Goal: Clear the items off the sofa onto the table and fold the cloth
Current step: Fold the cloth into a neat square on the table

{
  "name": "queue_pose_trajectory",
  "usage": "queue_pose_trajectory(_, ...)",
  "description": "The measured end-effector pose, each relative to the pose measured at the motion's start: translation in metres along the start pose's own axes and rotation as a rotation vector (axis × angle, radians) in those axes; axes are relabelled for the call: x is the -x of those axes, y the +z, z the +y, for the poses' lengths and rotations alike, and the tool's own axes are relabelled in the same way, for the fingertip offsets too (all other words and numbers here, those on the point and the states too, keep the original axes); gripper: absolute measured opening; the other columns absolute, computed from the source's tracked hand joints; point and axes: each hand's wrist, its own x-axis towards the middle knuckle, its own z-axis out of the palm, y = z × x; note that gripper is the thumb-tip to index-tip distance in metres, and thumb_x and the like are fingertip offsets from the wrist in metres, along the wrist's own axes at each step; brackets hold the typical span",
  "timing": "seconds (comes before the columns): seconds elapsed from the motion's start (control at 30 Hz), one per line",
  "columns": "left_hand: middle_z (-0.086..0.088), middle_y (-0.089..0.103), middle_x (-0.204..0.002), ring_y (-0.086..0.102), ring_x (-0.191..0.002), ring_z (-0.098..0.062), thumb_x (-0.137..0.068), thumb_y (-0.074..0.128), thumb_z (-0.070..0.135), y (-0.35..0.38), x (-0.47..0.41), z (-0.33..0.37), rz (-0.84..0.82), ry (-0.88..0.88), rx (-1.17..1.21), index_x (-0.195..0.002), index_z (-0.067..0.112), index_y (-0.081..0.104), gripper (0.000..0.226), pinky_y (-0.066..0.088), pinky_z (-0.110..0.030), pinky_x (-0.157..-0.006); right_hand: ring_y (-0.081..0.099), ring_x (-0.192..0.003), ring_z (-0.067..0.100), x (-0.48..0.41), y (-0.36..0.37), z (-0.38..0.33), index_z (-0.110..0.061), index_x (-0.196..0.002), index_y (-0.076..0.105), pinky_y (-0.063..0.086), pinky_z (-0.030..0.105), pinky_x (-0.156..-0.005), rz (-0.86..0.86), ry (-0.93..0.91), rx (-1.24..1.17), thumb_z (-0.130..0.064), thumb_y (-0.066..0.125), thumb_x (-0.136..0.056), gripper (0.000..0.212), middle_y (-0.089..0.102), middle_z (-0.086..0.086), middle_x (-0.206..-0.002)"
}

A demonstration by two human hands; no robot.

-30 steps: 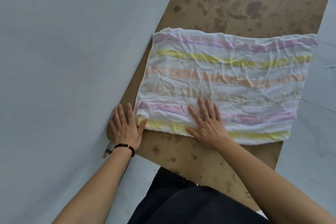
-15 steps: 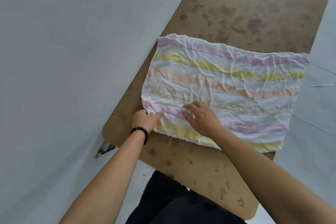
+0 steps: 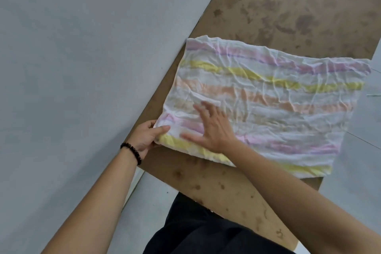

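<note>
Head view: hands working the near-left corner of a striped cloth.
Left hand (image 3: 145, 137) pinches the cloth (image 3: 268, 105) corner, thumb on top, likely to start a fold; right hand (image 3: 212, 128) lies open and flat, holding nothing, pinning the cloth, which lies spread on the brown surface (image 3: 288, 6).

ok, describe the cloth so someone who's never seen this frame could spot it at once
Start at the stained brown table running along the grey wall. The cloth lies flat on its near end, its right edge reaching past the table's side. It is white and creased, with pink, yellow and orange stripes; the left hand pinches its near left corner and the right hand is spread on top.
</note>
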Motion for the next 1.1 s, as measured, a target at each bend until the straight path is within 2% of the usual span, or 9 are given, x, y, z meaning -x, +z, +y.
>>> queue_pose_trajectory(0.1, -0.013, 0.070, -0.117, 0.069, -0.095, -0.022, -0.081, 0.076, 0.016, 0.005, -0.003, 0.029, -0.092, 0.052, 0.024, -0.123, 0.006, 0.062, 0.045, 0.057, -0.030, -0.066, 0.033, -0.133, 0.029, 0.013, 0.020, -0.010, -0.027, -0.152, 0.020, 0.030, 0.046, -0.110, -0.115, -0.121, 0.124, -0.090, 0.046, -0.070, 0.107, 0.029, 0.007, -0.151)
queue_pose_trajectory(0.23, -0.016, 0.068, -0.117, 0.066, -0.089, -0.023, -0.081, 0.074, 0.006, 0.006, -0.009, 0.057, -0.082, -0.001, 0.066, -0.125, 0.002, 0.057, 0.048, 0.057, -0.031, -0.065, 0.046, -0.123, 0.031, 0.008, 0.024, -0.007, -0.027, -0.151, 0.034, 0.038, 0.041, -0.102, -0.028, 0.028, -0.009, -0.032, 0.055, -0.091, 0.063, 0.040, 0.008, -0.140)
queue_pose_trajectory(0.33, -0.013, 0.064, -0.107, 0.063, -0.081, -0.020, -0.084, 0.068, -0.001, 0.009, -0.010, 0.067, -0.046, -0.050, 0.122, -0.118, 0.010, 0.053, 0.039, 0.056, -0.027, -0.058, 0.048, -0.118, 0.029, 0.007, 0.013, -0.004, -0.026, -0.145, 0.045, 0.039, 0.035, -0.091, -0.054, 0.047, -0.051, -0.017, 0.051, -0.091, 0.056, 0.043, 0.006, -0.137)
queue_pose_trajectory(0.5, -0.010, 0.059, -0.093, 0.060, -0.074, -0.019, -0.085, 0.063, -0.009, 0.014, -0.006, 0.068, 0.044, -0.066, 0.165, -0.114, 0.007, 0.048, 0.036, 0.055, -0.022, -0.050, 0.043, -0.130, 0.029, 0.016, 0.004, -0.006, -0.027, -0.144, 0.042, 0.038, 0.037, -0.100, -0.108, 0.099, -0.046, -0.026, 0.058, -0.089, 0.057, 0.035, 0.005, -0.149)
queue_pose_trajectory(0.63, -0.011, 0.063, -0.097, 0.062, -0.074, -0.017, -0.083, 0.068, -0.006, 0.014, 0.003, 0.062, 0.024, -0.064, 0.063, -0.120, 0.004, 0.051, 0.042, 0.052, -0.018, -0.048, 0.047, -0.128, 0.027, 0.011, 0.008, -0.040, -0.031, -0.148, 0.034, 0.042, 0.042, -0.102, 0.059, 0.050, -0.157, -0.052, 0.059, -0.089, 0.068, 0.044, 0.003, -0.146)
queue_pose_trajectory(0.8, -0.007, 0.061, -0.083, 0.061, -0.063, -0.013, -0.087, 0.068, 0.001, 0.011, 0.000, 0.067, 0.154, 0.048, 0.150, -0.105, 0.010, 0.055, 0.024, 0.054, -0.024, -0.046, 0.064, -0.096, 0.027, 0.011, 0.016, -0.039, -0.017, -0.117, 0.062, 0.048, 0.034, -0.077, -0.015, -0.004, -0.188, -0.027, 0.046, -0.100, 0.026, 0.067, 0.006, -0.108)
queue_pose_trajectory(0.9, -0.005, 0.062, -0.086, 0.061, -0.073, -0.016, -0.090, 0.068, 0.015, 0.027, -0.011, 0.068, 0.211, 0.083, 0.057, -0.096, 0.012, 0.060, 0.010, 0.058, -0.031, -0.062, 0.064, -0.090, 0.021, 0.026, 0.020, -0.016, -0.019, -0.111, 0.064, 0.042, 0.029, -0.069, -0.074, 0.143, -0.314, -0.024, 0.053, -0.095, 0.020, 0.069, 0.001, -0.100)
queue_pose_trajectory(1.0, -0.004, 0.069, -0.099, 0.065, -0.091, -0.020, -0.081, 0.075, 0.036, 0.051, -0.036, 0.089, 0.198, 0.116, -0.095, -0.099, 0.009, 0.065, 0.034, 0.057, -0.038, -0.079, 0.062, -0.081, 0.010, 0.039, 0.015, 0.004, -0.023, -0.107, 0.066, 0.047, 0.025, -0.068, -0.048, 0.281, -0.539, -0.017, 0.057, -0.089, 0.020, 0.066, -0.010, -0.088)
queue_pose_trajectory(1.1, -0.003, 0.061, -0.078, 0.060, -0.079, -0.024, -0.064, 0.076, 0.056, 0.082, -0.062, 0.118, 0.239, 0.219, -0.290, -0.069, 0.018, 0.054, 0.044, 0.051, -0.031, -0.069, 0.060, -0.079, 0.005, 0.049, 0.008, 0.015, -0.023, -0.106, 0.065, 0.046, 0.020, -0.064, -0.024, 0.342, -0.614, -0.015, 0.055, -0.091, 0.020, 0.068, -0.009, -0.090)
